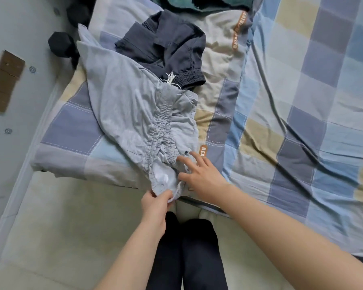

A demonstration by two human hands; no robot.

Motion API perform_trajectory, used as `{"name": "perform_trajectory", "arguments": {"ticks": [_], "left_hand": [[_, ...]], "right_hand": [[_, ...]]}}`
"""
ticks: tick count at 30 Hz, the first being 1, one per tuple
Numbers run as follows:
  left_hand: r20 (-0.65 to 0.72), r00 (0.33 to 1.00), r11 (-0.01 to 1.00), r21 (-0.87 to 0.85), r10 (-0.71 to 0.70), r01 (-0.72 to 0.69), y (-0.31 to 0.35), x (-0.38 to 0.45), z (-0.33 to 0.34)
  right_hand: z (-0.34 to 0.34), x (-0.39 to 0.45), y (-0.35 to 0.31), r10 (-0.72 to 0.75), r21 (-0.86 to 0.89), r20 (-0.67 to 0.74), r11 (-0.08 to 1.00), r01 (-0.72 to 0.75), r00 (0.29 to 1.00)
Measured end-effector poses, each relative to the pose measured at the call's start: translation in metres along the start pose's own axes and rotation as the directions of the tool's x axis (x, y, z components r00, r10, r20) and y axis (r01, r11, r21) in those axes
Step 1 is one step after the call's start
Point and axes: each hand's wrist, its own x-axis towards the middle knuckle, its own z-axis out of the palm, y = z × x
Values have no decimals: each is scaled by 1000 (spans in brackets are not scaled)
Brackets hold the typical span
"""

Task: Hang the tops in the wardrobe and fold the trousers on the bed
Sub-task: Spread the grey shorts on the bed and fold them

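Light grey trousers (122,105) with an elastic waistband lie across the near left part of the bed, waistband toward me. My left hand (155,203) pinches the waistband's near corner at the bed's edge. My right hand (199,174) rests with spread fingers on the waistband just to the right. Dark navy trousers (166,47) lie crumpled beyond the grey pair. A dark green garment (197,3) shows at the top edge of the view.
The bed carries a checked quilt (291,91) in blue, grey and beige. Black dumbbells (61,45) sit on the floor to the left of the bed, near a brown cardboard piece (4,80). My dark-trousered legs (187,248) stand against the bed's pale mattress edge.
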Motion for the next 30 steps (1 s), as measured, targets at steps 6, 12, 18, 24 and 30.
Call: {"name": "perform_trajectory", "arguments": {"ticks": [6, 12, 18, 24, 30], "left_hand": [[152, 871, 784, 385, 467, -487, 54, -57, -24], [521, 765, 719, 354, 380, -598, 110, -131, -48], [752, 556, 601, 272, 355, -752, 171, -191, -87], [614, 539, 413, 351, 576, -841, 243, -192, -112], [657, 285, 93, 312, 698, -946, 310, -194, -106]], "right_hand": [[-42, 7, -16, 220, 550, -39, 819, -162, 975], [-117, 21, -36, 247, 578, -312, 816, -23, 918], [-181, 11, -28, 605, 740, -351, 647, -185, 715], [-247, -67, -3, 737, 837, -359, 525, -151, 573], [-314, -168, -26, 354, 505, -631, 863, 19, 691]]}}
